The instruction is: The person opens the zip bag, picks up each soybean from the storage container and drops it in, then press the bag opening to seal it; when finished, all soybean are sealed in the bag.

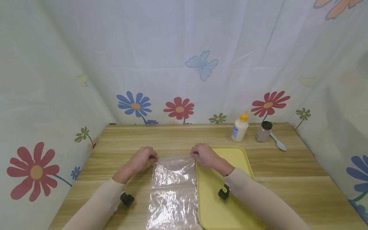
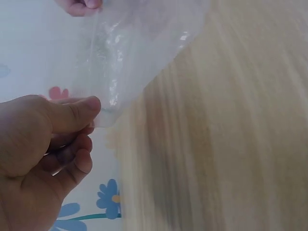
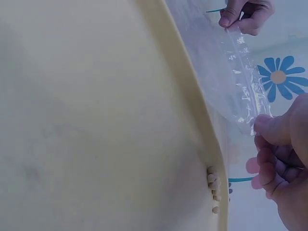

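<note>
A clear plastic zip bag point(image 1: 173, 195) lies stretched flat toward the front edge of the table. My left hand point(image 1: 142, 159) pinches its far left corner between thumb and fingers, which shows closely in the left wrist view. At the far right corner my right hand point(image 1: 204, 154) pinches the same edge. The right wrist view shows the ridged strip of the bag point(image 3: 243, 82) drawn taut between both hands. Beside the bag, under my right forearm, is a yellow tray point(image 1: 211, 188). Several small pale round pieces point(image 3: 212, 182) sit along its inner edge.
A white bottle point(image 1: 239, 130) with a yellow nozzle stands at the back right. To its right are a small clear jar point(image 1: 263, 133) with a black lid and a pale blue spoon point(image 1: 278, 142). Flowered curtains point(image 1: 161, 80) enclose the wooden table point(image 1: 290, 179).
</note>
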`<state>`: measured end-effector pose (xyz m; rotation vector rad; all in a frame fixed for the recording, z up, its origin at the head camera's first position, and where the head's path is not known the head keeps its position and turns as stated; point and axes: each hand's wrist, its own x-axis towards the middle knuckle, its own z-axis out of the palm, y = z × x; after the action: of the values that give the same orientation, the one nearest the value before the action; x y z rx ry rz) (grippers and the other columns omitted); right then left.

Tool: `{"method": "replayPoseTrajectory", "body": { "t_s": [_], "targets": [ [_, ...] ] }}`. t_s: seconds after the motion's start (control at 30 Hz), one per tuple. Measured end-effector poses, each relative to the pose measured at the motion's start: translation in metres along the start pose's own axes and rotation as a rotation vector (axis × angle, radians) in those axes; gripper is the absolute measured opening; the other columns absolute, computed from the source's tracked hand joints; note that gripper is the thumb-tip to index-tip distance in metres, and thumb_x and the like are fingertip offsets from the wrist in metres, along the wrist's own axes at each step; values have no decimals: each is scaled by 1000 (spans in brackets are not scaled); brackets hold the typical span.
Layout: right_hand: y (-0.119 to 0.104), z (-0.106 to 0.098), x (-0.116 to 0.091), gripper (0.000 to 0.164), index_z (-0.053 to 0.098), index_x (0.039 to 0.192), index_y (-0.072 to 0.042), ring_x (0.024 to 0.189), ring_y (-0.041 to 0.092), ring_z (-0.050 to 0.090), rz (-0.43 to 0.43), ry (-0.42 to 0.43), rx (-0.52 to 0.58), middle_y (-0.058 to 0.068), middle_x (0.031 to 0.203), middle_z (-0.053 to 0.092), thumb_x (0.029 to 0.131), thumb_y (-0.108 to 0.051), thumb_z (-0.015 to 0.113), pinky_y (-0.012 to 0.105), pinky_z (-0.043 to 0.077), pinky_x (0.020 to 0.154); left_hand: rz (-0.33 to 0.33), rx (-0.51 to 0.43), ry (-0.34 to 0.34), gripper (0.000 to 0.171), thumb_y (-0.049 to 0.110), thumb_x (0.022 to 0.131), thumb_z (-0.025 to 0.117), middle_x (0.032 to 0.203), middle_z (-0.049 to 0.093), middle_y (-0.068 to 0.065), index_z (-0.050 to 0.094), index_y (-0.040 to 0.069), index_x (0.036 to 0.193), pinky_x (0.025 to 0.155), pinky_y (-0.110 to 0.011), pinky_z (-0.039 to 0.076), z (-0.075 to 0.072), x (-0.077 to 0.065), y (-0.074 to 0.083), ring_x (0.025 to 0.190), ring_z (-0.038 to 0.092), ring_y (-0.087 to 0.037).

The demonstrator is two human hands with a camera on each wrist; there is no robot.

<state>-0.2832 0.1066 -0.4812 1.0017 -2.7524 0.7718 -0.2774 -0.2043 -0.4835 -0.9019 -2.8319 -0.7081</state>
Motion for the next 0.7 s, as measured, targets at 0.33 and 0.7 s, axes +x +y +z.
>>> {"method": "replayPoseTrajectory", "body": {
  "t_s": [0.33, 0.7],
  "targets": [
    [-10, -10, -10, 7, 73, 87, -7, 73, 10, 58, -7, 87, 21, 0, 80, 66, 89, -8, 67, 22, 51, 67, 7, -28, 70, 5, 8, 78, 78, 74, 60, 8, 75, 12, 81, 64, -20, 52, -13, -7, 12, 70, 56, -6],
    [-20, -24, -25, 5, 71, 84, -8, 72, 10, 55, -22, 190, 34, -1, 79, 64, 88, -9, 69, 23, 50, 66, 36, -49, 99, 7, 7, 78, 79, 73, 60, 7, 76, 10, 83, 59, -18, 50, -25, -11, 27, 67, 55, -4]
  ]
}}
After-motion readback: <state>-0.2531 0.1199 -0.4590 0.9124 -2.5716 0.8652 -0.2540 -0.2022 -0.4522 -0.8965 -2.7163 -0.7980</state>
